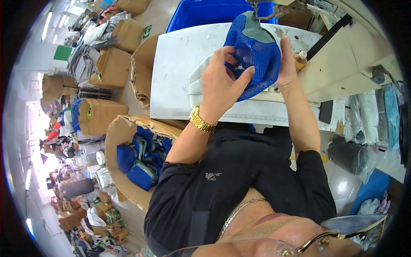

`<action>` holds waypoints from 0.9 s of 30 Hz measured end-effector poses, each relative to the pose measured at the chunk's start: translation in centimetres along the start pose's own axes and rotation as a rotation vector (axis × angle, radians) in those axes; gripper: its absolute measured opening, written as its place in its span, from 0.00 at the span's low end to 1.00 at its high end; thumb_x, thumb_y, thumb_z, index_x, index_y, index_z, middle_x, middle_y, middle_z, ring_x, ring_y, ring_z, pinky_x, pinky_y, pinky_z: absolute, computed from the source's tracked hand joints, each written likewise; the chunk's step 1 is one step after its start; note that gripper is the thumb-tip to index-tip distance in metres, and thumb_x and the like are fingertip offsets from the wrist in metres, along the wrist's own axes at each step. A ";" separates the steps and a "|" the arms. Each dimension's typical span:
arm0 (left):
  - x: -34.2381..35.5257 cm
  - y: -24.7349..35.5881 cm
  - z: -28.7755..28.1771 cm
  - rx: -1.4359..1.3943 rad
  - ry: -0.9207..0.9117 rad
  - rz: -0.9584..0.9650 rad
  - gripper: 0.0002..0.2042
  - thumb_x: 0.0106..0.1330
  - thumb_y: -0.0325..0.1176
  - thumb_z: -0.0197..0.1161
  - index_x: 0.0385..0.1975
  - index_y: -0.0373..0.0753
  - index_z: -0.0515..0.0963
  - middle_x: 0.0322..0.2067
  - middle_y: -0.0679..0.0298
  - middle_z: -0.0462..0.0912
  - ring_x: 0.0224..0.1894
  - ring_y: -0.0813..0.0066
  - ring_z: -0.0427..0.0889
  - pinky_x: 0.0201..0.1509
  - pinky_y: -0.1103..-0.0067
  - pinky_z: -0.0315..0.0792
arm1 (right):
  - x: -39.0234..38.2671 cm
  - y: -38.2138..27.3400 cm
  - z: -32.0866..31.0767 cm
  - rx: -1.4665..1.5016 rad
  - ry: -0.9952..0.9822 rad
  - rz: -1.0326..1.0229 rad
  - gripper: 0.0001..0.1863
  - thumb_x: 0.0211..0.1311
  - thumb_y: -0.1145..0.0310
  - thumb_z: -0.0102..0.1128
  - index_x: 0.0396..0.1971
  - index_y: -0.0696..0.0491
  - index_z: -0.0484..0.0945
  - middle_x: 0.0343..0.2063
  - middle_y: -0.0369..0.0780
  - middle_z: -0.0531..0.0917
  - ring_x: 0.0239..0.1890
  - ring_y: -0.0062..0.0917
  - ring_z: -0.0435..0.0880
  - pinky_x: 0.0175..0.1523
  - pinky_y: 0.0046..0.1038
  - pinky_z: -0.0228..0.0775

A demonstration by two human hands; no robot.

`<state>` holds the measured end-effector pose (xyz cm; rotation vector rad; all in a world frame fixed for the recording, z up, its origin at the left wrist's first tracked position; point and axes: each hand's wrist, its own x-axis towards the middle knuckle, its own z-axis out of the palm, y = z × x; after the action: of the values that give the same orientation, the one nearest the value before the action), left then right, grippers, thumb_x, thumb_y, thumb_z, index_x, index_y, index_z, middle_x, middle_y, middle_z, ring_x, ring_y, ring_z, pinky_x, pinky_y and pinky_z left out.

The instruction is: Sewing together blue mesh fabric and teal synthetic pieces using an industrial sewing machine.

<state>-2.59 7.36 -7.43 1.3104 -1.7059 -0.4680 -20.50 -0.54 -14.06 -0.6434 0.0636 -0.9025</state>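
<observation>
A blue mesh piece with a grey-green panel (268, 64) hangs beneath the sewing machine head (255, 12) over the white table (175, 68). My left hand (220, 79), a gold watch on its wrist, grips the front left of the mesh, thumb and fingers bent into it. My right hand (287, 64) is against the mesh's right side, thumb raised, its fingers hidden behind the fabric. Just right of it stands a small amber bottle with a white cap (299, 61). A pale fabric piece (198, 81) lies on the table at the left, partly behind my left hand.
A blue bin (184, 17) sits behind the table. A cardboard box (114, 162) of blue-and-grey pieces stands at lower left, another (140, 73) beside the table's left edge. The machine body (342, 68) fills the right. Boxes and material piles line the far left; wrapped rolls (351, 158) lie at right.
</observation>
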 end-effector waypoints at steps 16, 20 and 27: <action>2.7 -2.9 -4.2 -0.309 -0.104 0.151 0.08 0.56 0.27 0.69 0.34 0.36 0.80 0.33 0.63 0.83 0.36 0.80 0.79 0.41 0.83 0.73 | -1.1 -4.3 0.2 -0.579 0.098 -0.189 0.22 0.66 0.56 0.57 0.52 0.57 0.74 0.40 0.36 0.82 0.42 0.15 0.81 0.47 0.17 0.73; 7.1 0.3 -3.9 -0.188 -0.044 0.406 0.09 0.57 0.31 0.69 0.35 0.36 0.83 0.44 0.56 0.83 0.46 0.69 0.82 0.48 0.77 0.75 | -0.3 -4.9 2.9 -0.872 0.317 -0.361 0.20 0.66 0.55 0.58 0.48 0.53 0.78 0.38 0.33 0.82 0.42 0.15 0.79 0.49 0.17 0.68; 8.4 0.0 -1.7 0.041 -0.110 0.593 0.12 0.53 0.34 0.72 0.36 0.36 0.83 0.47 0.54 0.82 0.50 0.60 0.81 0.53 0.71 0.75 | 0.7 -3.8 3.5 -1.017 0.357 -0.429 0.16 0.66 0.60 0.57 0.45 0.55 0.80 0.38 0.34 0.82 0.43 0.15 0.78 0.51 0.18 0.67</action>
<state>-1.43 0.17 -3.01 0.7547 -2.0934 -0.1577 -21.68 -1.04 -9.01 -1.4628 0.7654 -1.3901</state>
